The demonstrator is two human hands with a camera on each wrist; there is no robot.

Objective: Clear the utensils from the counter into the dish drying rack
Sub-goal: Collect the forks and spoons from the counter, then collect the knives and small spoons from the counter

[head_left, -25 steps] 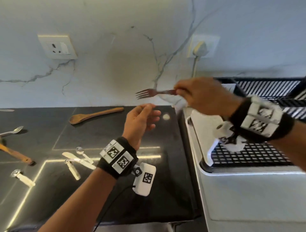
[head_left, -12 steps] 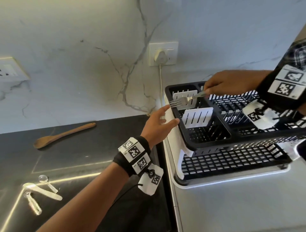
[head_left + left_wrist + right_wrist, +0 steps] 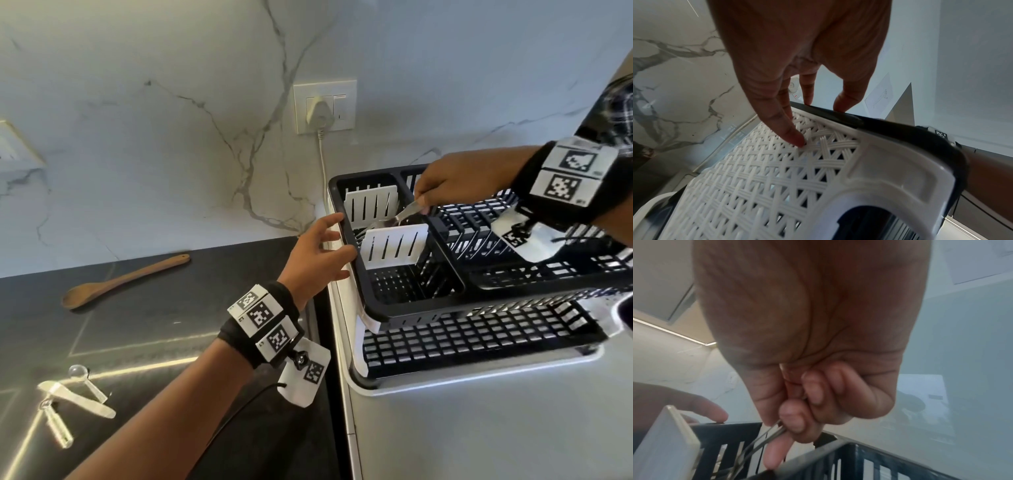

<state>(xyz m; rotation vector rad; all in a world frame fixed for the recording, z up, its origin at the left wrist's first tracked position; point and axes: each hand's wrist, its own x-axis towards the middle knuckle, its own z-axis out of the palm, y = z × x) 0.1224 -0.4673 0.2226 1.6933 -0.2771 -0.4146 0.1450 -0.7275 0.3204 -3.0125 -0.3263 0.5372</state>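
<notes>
Your right hand (image 3: 455,186) pinches the fork (image 3: 399,219) by the end of its handle, thumb against curled fingers, so the tines point down and away from you into the rack (image 3: 394,310). The fork sits tilted, its head already below the rim of the rack's left-hand cutlery bin, between the two white slotted dividers (image 3: 394,245); whether the tines touch anything is hidden. Holding it by the tail looks like a sensible choice: it keeps your knuckles clear of the bin walls as the fork goes in.

Your left hand (image 3: 317,255) is spread, holding nothing. Its fingertips (image 3: 840,105) rest on the rack's black rim and one finger touches the white lattice side, apparently to steady the rack against the push of the fork.

On the dark desk (image 3: 154,329) well to the left, the wooden spoon (image 3: 120,282) and a small cluster of pale utensils (image 3: 73,404) lie waiting, so most of the clearing seems still ahead of you.
</notes>
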